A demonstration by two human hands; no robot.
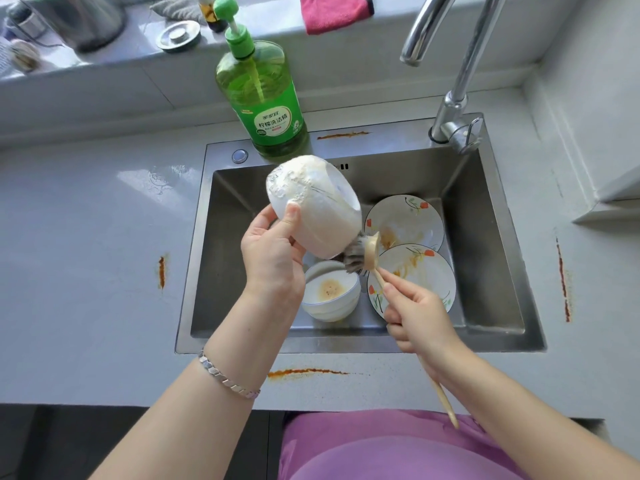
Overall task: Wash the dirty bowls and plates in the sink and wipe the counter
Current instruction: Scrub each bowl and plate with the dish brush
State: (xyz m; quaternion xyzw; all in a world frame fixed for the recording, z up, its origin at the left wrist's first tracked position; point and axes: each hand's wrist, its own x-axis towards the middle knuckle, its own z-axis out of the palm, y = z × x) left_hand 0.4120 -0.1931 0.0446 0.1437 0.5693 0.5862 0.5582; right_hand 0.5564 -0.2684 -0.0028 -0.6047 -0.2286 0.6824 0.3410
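The left hand (273,251) is curled around a sudsy white bowl (313,206), thumb pressed on its outer wall, holding it tilted above the sink (498,306). The right hand (417,320) is closed around the wooden handle of a dish brush (363,252), whose bristles touch the bowl's lower edge. Below, stacked dirty bowls (330,294) sit beside two stained floral plates (405,221), one overlapping the other. The brush handle is partly hidden by the right hand. Orange smears mark the table (86,271).
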